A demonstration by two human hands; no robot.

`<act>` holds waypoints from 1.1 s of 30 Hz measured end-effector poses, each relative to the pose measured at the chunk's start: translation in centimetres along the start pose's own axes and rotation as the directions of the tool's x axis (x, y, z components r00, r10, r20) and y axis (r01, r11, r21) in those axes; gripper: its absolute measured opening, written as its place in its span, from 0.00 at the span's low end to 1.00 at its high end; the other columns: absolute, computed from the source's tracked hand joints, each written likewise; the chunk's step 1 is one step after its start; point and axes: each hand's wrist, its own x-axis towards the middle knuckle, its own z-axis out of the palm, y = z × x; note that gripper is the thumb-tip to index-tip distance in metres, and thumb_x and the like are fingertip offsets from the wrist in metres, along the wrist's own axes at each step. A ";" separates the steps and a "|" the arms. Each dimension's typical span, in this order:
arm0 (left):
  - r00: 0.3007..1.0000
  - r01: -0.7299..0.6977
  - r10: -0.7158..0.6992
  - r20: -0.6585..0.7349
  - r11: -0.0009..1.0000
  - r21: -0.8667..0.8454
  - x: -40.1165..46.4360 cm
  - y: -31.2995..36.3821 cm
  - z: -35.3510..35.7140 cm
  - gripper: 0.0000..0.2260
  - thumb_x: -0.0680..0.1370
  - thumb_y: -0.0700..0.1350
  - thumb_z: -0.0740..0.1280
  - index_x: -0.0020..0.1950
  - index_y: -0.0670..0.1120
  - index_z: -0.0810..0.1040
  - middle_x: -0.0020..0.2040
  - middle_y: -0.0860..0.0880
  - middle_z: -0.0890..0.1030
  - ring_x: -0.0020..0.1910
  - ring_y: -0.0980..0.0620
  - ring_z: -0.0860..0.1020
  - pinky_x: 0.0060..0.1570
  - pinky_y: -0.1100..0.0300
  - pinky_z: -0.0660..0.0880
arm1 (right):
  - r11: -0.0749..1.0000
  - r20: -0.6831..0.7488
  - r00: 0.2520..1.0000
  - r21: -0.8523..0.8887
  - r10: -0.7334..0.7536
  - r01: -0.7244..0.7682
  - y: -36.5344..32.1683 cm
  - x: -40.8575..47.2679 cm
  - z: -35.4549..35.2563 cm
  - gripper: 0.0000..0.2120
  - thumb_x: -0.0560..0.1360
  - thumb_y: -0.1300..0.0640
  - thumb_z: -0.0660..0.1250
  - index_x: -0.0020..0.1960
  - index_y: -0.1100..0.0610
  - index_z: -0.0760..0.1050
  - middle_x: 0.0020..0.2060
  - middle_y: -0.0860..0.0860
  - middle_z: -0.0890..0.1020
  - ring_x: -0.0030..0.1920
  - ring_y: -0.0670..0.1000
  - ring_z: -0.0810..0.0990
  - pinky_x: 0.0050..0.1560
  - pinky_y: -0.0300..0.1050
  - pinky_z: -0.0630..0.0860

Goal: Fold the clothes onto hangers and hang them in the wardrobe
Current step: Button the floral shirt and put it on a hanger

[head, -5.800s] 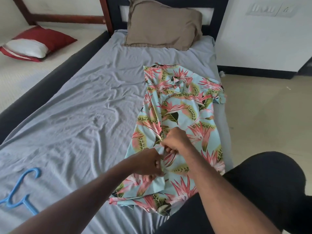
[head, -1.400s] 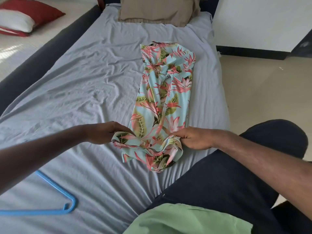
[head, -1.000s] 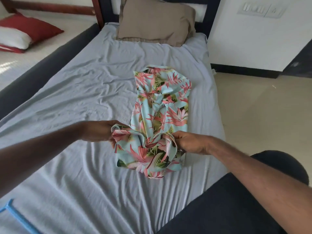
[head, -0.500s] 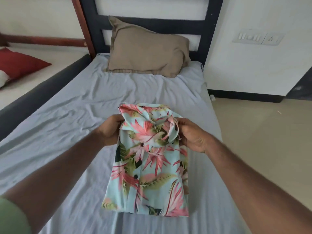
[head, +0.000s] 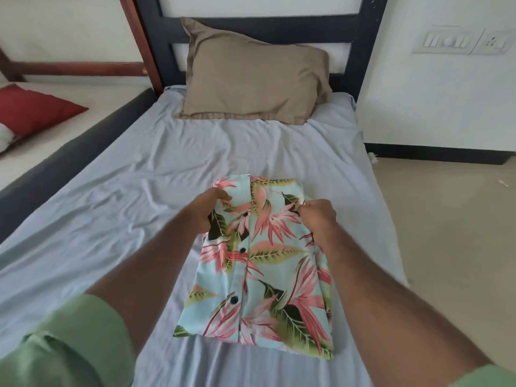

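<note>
A floral shirt (head: 265, 269), light blue with pink flowers, green leaves and dark buttons, lies folded into a narrow rectangle on the grey bed sheet (head: 125, 208). My left hand (head: 208, 210) grips the shirt's left edge near its far end, thumb on top. On the other side, my right hand (head: 317, 216) pinches the right edge at about the same height. The blue hanger seen earlier is out of view.
A tan pillow (head: 251, 76) leans against the dark headboard (head: 279, 26). A second bed with a red cushion (head: 33, 110) stands to the left. Bare floor (head: 452, 224) runs along the bed's right side, below a wall switch panel (head: 463, 41).
Both hands lifted the shirt's near hem and carried it away from me, folding the long strip in half. The top layer now lies flatter, and the view has tilted upward.
</note>
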 end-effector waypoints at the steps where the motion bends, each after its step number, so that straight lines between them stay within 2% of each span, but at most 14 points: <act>1: 1.000 -0.004 0.004 0.028 1.000 0.003 -0.1 0.1 -0.1 0.17 0.74 0.38 0.67 0.63 0.38 0.77 0.50 0.36 0.83 0.46 0.38 0.83 0.49 0.47 0.80 | 1.000 -0.023 1.000 -0.002 -0.013 0.013 0.1 0.0 0.1 0.11 0.75 0.59 0.70 0.34 0.58 0.76 0.32 0.52 0.77 0.31 0.51 0.74 0.27 0.39 0.66; 4: 0.990 -0.071 0.071 0.122 0.997 -0.005 -0.8 0.5 -0.7 0.20 0.74 0.31 0.65 0.66 0.33 0.75 0.54 0.33 0.81 0.49 0.36 0.83 0.47 0.45 0.82 | 0.995 -0.130 0.987 -0.034 -0.093 0.089 0.3 -0.6 -0.3 0.14 0.74 0.61 0.69 0.30 0.57 0.73 0.29 0.53 0.76 0.30 0.55 0.74 0.31 0.42 0.69; 7: 0.973 -0.151 0.133 0.187 0.985 0.088 -2.0 0.6 -0.6 0.12 0.76 0.30 0.68 0.59 0.31 0.78 0.51 0.34 0.83 0.41 0.41 0.85 0.38 0.53 0.82 | 0.991 -0.180 0.976 -0.084 -0.120 0.107 0.8 -1.4 -1.2 0.06 0.73 0.61 0.69 0.37 0.59 0.78 0.40 0.60 0.83 0.40 0.61 0.81 0.38 0.45 0.75; 9: 0.976 -0.213 0.194 0.096 0.941 0.262 -3.3 0.2 -0.2 0.08 0.75 0.33 0.72 0.53 0.32 0.80 0.45 0.35 0.83 0.32 0.46 0.84 0.29 0.57 0.80 | 0.979 -0.176 0.975 -0.175 -0.138 0.107 1.2 -2.5 -1.8 0.03 0.74 0.61 0.68 0.43 0.60 0.79 0.45 0.59 0.84 0.45 0.62 0.82 0.40 0.45 0.72; 11: 0.946 -0.261 0.317 -0.063 0.864 0.431 -4.2 -0.3 -0.1 0.11 0.72 0.40 0.79 0.47 0.37 0.81 0.41 0.40 0.84 0.30 0.48 0.82 0.29 0.57 0.80 | 0.948 -0.194 0.956 -0.271 -0.222 0.165 1.3 -3.9 -1.9 0.06 0.75 0.60 0.69 0.51 0.59 0.79 0.49 0.57 0.83 0.52 0.61 0.81 0.45 0.47 0.74; 13: 0.880 -0.268 0.416 -0.230 0.834 0.483 -5.5 -0.6 -0.5 0.16 0.68 0.45 0.83 0.45 0.40 0.79 0.40 0.43 0.83 0.29 0.48 0.81 0.30 0.57 0.81 | 0.898 -0.222 0.914 -0.368 -0.339 0.244 0.8 -5.8 -1.5 0.10 0.76 0.59 0.69 0.57 0.56 0.77 0.53 0.55 0.81 0.57 0.59 0.78 0.53 0.54 0.75; 15: 0.833 -0.307 0.481 -0.275 0.814 0.493 -7.0 -1.0 -1.0 0.18 0.66 0.47 0.83 0.45 0.41 0.79 0.40 0.43 0.83 0.31 0.46 0.84 0.32 0.52 0.83 | 0.844 -0.212 0.875 -0.434 -0.435 0.314 0.0 -7.9 -0.7 0.10 0.76 0.59 0.69 0.58 0.54 0.77 0.55 0.53 0.79 0.60 0.58 0.76 0.57 0.56 0.72; 17: 0.805 -0.338 0.546 -0.232 0.743 0.578 -9.4 -2.0 -1.9 0.16 0.68 0.48 0.82 0.42 0.42 0.78 0.35 0.44 0.84 0.31 0.47 0.84 0.29 0.58 0.79 | 0.814 -0.164 0.845 -0.408 -0.510 0.412 -0.7 -10.4 0.4 0.07 0.75 0.61 0.68 0.53 0.54 0.78 0.53 0.52 0.80 0.57 0.57 0.77 0.56 0.56 0.72; 19: 0.795 -0.340 0.586 -0.158 0.645 0.684 -12.3 -3.9 -3.0 0.14 0.72 0.48 0.79 0.40 0.41 0.79 0.32 0.45 0.84 0.28 0.50 0.83 0.26 0.63 0.73 | 0.785 -0.098 0.814 -0.354 -0.572 0.509 -0.9 -13.4 1.8 0.04 0.74 0.62 0.67 0.46 0.54 0.78 0.45 0.50 0.81 0.50 0.55 0.79 0.54 0.55 0.75; 22: 0.825 -0.323 0.561 -0.073 0.572 0.754 -16.4 -6.9 -4.7 0.13 0.75 0.45 0.76 0.35 0.43 0.77 0.30 0.46 0.82 0.25 0.49 0.80 0.27 0.62 0.74 | 0.739 0.036 0.785 -0.315 -0.618 0.596 -0.8 -18.0 4.1 0.06 0.74 0.62 0.69 0.41 0.54 0.77 0.39 0.48 0.82 0.44 0.53 0.79 0.49 0.50 0.70; 23: 0.832 -0.310 0.550 -0.070 0.566 0.763 -18.1 -8.0 -5.7 0.13 0.75 0.44 0.75 0.34 0.44 0.76 0.30 0.47 0.81 0.24 0.49 0.80 0.28 0.61 0.75 | 0.722 0.078 0.770 -0.299 -0.633 0.624 -0.7 -19.9 4.9 0.05 0.74 0.62 0.69 0.41 0.54 0.77 0.39 0.48 0.82 0.44 0.53 0.79 0.49 0.49 0.69; 27: 0.831 -0.279 0.549 -0.088 0.549 0.787 -24.6 -10.9 -9.5 0.12 0.74 0.45 0.75 0.33 0.47 0.76 0.30 0.50 0.80 0.27 0.53 0.77 0.34 0.60 0.77 | 0.659 0.181 0.718 -0.296 -0.672 0.691 -0.6 -26.5 7.1 0.05 0.73 0.61 0.68 0.42 0.52 0.79 0.40 0.49 0.83 0.46 0.57 0.81 0.49 0.54 0.78; 30: 0.839 -0.229 0.524 -0.145 0.582 0.780 -30.1 -15.0 -13.3 0.12 0.73 0.45 0.75 0.33 0.47 0.76 0.29 0.53 0.77 0.27 0.61 0.73 0.31 0.65 0.70 | 0.625 0.324 0.681 -0.271 -0.657 0.732 1.4 -32.4 9.3 0.04 0.73 0.60 0.68 0.42 0.52 0.79 0.39 0.50 0.84 0.46 0.59 0.82 0.49 0.55 0.79; 33: 0.823 -0.148 0.513 -0.242 0.606 0.782 -36.2 -19.8 -17.9 0.15 0.73 0.46 0.76 0.30 0.49 0.75 0.28 0.55 0.75 0.27 0.62 0.72 0.28 0.71 0.64 | 0.598 0.462 0.609 -0.190 -0.645 0.778 3.9 -38.3 12.4 0.02 0.73 0.59 0.68 0.42 0.53 0.79 0.38 0.51 0.84 0.46 0.60 0.82 0.49 0.55 0.80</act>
